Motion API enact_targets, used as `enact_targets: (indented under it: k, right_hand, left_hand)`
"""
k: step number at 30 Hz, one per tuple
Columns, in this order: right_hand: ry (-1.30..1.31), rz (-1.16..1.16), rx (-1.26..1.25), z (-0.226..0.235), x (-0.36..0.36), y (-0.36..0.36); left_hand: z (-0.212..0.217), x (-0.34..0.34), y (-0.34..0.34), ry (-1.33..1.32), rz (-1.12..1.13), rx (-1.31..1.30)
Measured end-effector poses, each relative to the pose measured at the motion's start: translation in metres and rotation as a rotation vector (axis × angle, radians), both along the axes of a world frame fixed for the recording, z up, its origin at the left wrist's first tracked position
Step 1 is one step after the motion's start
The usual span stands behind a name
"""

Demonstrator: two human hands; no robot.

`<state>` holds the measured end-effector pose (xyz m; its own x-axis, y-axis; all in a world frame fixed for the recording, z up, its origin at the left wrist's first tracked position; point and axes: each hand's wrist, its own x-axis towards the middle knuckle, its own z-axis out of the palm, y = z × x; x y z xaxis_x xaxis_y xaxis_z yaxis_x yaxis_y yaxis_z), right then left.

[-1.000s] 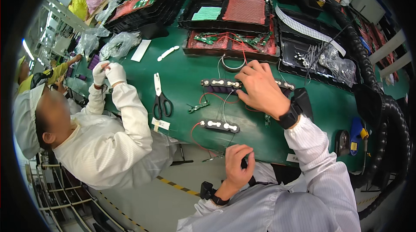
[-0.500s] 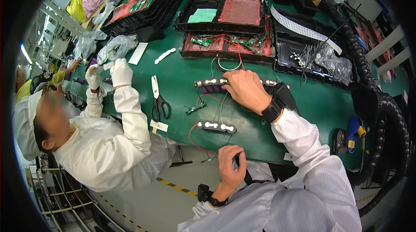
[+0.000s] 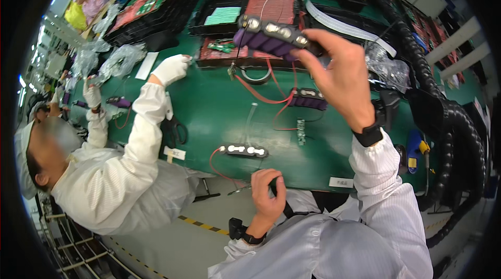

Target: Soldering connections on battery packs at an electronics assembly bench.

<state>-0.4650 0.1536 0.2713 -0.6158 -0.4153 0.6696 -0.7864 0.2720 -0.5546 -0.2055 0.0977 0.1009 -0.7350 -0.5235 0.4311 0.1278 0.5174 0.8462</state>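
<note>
My right hand (image 3: 342, 73) grips one end of a battery pack (image 3: 274, 36) with purple cells and a black holder, lifted above the table in front of the trays. Thin wires hang from the pack. My left hand (image 3: 267, 193) stays by the table's near edge, fingers curled and thumb up, around something dark I cannot make out. Just beyond it lies a black battery strip (image 3: 243, 150) with white pads and a red wire. A second purple battery pack (image 3: 309, 100) rests on the table below the raised one, near a small green circuit board (image 3: 301, 131).
Black trays (image 3: 248, 62) with red bubble wrap stand at the back, and stacked trays (image 3: 151, 10) at back left. A co-worker's gloved hand (image 3: 172, 69) reaches over the table from the left, above black-handled scissors (image 3: 179, 132). A black ribbed hose (image 3: 449, 122) runs along the right.
My right hand has raised a battery pack off the table toward the far side. The co-worker's gloved hand has moved right, toward the trays. My left hand has barely moved.
</note>
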Motion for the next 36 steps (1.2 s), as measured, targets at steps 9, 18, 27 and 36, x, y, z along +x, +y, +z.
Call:
enact_targets:
  k: [9,18,27,36]
  right_hand:
    - [0.020,-0.327,0.197,0.034,0.003,0.132]
    - [-0.253,-0.462,0.470,-0.051,0.032,0.213]
    - [-0.356,-0.465,0.510,-0.084,0.037,0.234]
    - [-0.465,-0.501,0.516,-0.093,0.066,0.248]
  left_hand:
    - [-0.009,-0.011,-0.007,-0.028,-0.016,-0.001]
    - [-0.013,-0.023,0.003,-0.025,-0.090,0.031]
    - [-0.016,-0.029,0.004,-0.042,-0.099,-0.039]
    - [-0.014,-0.036,0.007,-0.057,-0.103,-0.062]
